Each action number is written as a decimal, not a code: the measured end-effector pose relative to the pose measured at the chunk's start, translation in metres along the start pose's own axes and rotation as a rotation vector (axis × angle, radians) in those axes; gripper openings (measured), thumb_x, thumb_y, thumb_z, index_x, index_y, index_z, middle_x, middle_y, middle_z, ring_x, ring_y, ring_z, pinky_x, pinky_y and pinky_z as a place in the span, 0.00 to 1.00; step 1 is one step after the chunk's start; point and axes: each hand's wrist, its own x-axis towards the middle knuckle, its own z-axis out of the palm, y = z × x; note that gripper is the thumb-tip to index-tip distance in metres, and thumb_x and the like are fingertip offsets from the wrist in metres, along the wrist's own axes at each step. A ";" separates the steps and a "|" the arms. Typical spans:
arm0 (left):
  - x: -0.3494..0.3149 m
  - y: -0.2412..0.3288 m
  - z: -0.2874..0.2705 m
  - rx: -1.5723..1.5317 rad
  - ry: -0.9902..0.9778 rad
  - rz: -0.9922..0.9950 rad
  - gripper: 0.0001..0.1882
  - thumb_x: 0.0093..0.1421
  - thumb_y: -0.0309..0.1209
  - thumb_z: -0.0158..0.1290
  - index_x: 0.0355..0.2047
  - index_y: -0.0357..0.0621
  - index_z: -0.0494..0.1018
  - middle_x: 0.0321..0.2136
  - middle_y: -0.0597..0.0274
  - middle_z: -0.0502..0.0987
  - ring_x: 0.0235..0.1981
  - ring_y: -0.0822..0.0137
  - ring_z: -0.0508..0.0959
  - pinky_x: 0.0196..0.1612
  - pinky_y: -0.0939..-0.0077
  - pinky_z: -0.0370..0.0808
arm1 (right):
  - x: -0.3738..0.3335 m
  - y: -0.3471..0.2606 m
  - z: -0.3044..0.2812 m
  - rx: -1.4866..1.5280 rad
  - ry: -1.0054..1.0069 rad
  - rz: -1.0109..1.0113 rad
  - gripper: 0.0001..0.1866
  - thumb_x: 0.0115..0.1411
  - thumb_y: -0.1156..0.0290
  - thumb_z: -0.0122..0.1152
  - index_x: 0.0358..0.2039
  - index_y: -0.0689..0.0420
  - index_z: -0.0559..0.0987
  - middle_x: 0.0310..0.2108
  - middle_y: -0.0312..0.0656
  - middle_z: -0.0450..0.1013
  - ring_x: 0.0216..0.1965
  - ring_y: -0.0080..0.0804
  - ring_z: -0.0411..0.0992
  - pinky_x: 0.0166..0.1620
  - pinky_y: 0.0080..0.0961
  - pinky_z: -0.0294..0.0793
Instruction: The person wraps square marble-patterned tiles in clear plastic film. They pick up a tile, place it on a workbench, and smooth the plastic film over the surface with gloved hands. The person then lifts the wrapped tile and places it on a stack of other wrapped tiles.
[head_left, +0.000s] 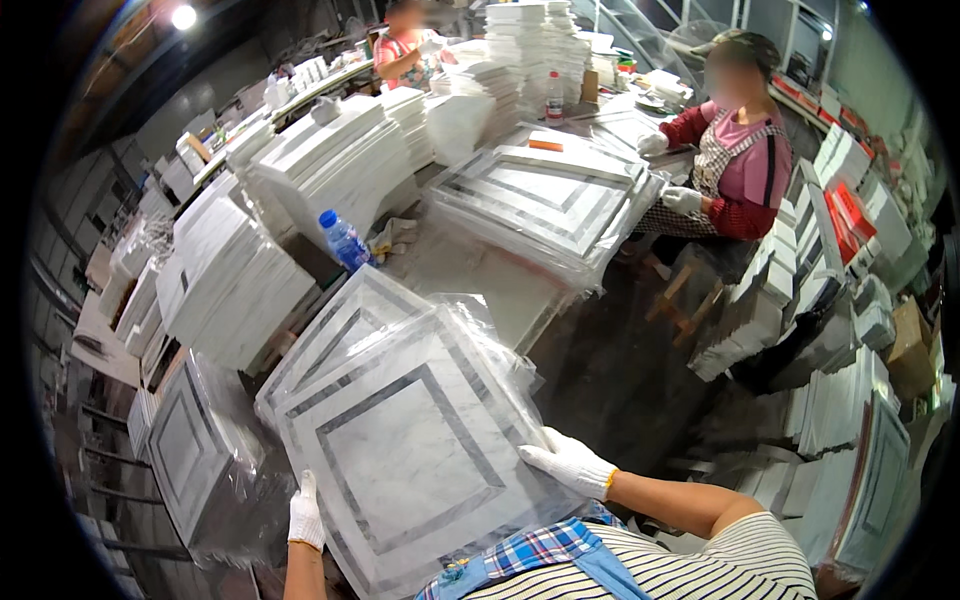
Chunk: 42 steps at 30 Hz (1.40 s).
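A large square marble tile (410,455) with dark grey inlaid frames is tilted in front of my body. Closed on its left edge is my left hand (305,513), in a white knitted glove. My right hand (568,463), gloved the same way, grips the right edge, thumb on the face and the other fingers partly hidden. Beyond its upper edge lies a similar tile (338,325) with clear plastic film (480,325) around it.
A wrapped tile stack (185,455) stands at left, near a blue-capped bottle (345,240). Tall stacks of white slabs (240,280) rise behind. A seated co-worker (735,160) is beside a pile of inlaid tiles (545,195); another person (405,50) is farther back. Slabs (830,420) line the right.
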 end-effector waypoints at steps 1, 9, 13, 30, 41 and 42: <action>-0.002 -0.003 -0.003 -0.001 0.012 -0.002 0.36 0.66 0.59 0.51 0.54 0.34 0.72 0.47 0.58 0.77 0.48 0.64 0.74 0.51 0.63 0.72 | 0.000 -0.002 -0.001 0.000 -0.016 0.006 0.40 0.63 0.38 0.54 0.61 0.62 0.69 0.54 0.57 0.73 0.56 0.48 0.72 0.58 0.34 0.69; 0.007 -0.017 -0.009 -0.111 -0.064 0.028 0.34 0.68 0.53 0.50 0.59 0.33 0.70 0.53 0.58 0.76 0.53 0.64 0.74 0.58 0.67 0.70 | 0.032 -0.033 -0.013 0.158 -0.108 0.047 0.33 0.63 0.45 0.59 0.51 0.66 0.76 0.44 0.45 0.77 0.45 0.30 0.73 0.50 0.29 0.72; 0.010 -0.022 -0.009 -0.122 -0.006 0.042 0.34 0.68 0.50 0.52 0.60 0.32 0.69 0.56 0.57 0.74 0.55 0.64 0.73 0.60 0.70 0.68 | 0.078 -0.041 -0.009 0.314 -0.180 0.082 0.23 0.65 0.50 0.60 0.41 0.60 0.81 0.36 0.35 0.77 0.36 0.24 0.72 0.41 0.26 0.73; -0.009 -0.024 0.017 -0.198 0.181 -0.044 0.45 0.57 0.57 0.61 0.59 0.26 0.69 0.61 0.41 0.70 0.63 0.54 0.68 0.63 0.64 0.63 | 0.094 -0.042 0.002 0.452 -0.083 0.011 0.17 0.65 0.60 0.63 0.43 0.62 0.81 0.34 0.36 0.79 0.32 0.27 0.77 0.35 0.26 0.77; -0.107 -0.035 0.016 -0.436 0.324 0.154 0.36 0.59 0.55 0.62 0.52 0.33 0.76 0.46 0.60 0.79 0.48 0.70 0.74 0.54 0.72 0.70 | 0.085 -0.065 -0.001 0.382 -0.172 -0.208 0.21 0.64 0.62 0.66 0.51 0.62 0.78 0.40 0.34 0.77 0.42 0.23 0.73 0.46 0.25 0.74; -0.123 -0.042 0.015 -0.483 0.357 0.166 0.34 0.59 0.54 0.63 0.51 0.34 0.77 0.45 0.63 0.79 0.47 0.72 0.74 0.53 0.72 0.69 | 0.083 -0.066 0.004 0.353 -0.166 -0.241 0.22 0.63 0.62 0.66 0.52 0.62 0.78 0.42 0.34 0.76 0.44 0.23 0.72 0.49 0.25 0.71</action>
